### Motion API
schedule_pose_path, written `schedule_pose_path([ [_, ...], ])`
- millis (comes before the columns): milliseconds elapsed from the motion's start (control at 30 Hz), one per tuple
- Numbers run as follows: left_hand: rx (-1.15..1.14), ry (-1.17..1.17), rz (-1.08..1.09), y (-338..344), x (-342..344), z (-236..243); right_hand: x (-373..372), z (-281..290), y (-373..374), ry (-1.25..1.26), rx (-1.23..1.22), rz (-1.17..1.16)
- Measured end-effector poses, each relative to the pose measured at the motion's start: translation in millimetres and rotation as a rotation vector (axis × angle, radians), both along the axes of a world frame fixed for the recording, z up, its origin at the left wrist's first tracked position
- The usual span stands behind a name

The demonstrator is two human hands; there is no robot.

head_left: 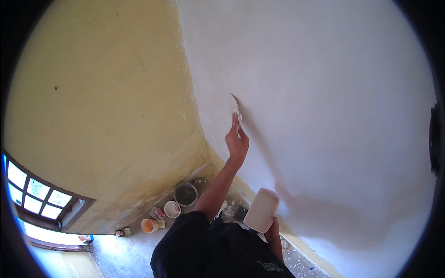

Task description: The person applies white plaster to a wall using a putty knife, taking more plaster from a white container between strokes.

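Note:
My left hand is raised against the white wall, gripping a putty knife. The blade touches or nearly touches the wall, a little right of the corner with the yellow wall. Lower down, my right hand grips a pale rectangular tray by its near right edge. The tray is tilted beside the white wall; whether putty lies on it I cannot tell. Part of the knife's handle is hidden in my fingers.
On the floor by the yellow wall stand a dark bucket, a white tub, a small clear container and an orange-lined pot. A dark square thing lies near the tray. A paned window is at far left.

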State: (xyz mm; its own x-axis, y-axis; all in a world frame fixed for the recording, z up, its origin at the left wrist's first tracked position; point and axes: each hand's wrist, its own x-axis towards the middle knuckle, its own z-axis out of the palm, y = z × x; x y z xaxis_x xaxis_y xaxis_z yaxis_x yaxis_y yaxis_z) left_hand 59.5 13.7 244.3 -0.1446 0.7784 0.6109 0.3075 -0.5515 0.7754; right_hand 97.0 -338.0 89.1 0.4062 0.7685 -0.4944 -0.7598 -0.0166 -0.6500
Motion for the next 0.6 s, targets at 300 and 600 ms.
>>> schedule_pose_path([
  [300, -0.293, -0.177, 0.154, 103, -102, -71, 4, 5, 16, -0.029, -0.054, 0.096],
  [600, -0.171, -0.089, -0.021, 39, -17, 44, 11, -6, 15, 0.056, -0.006, -0.009],
])
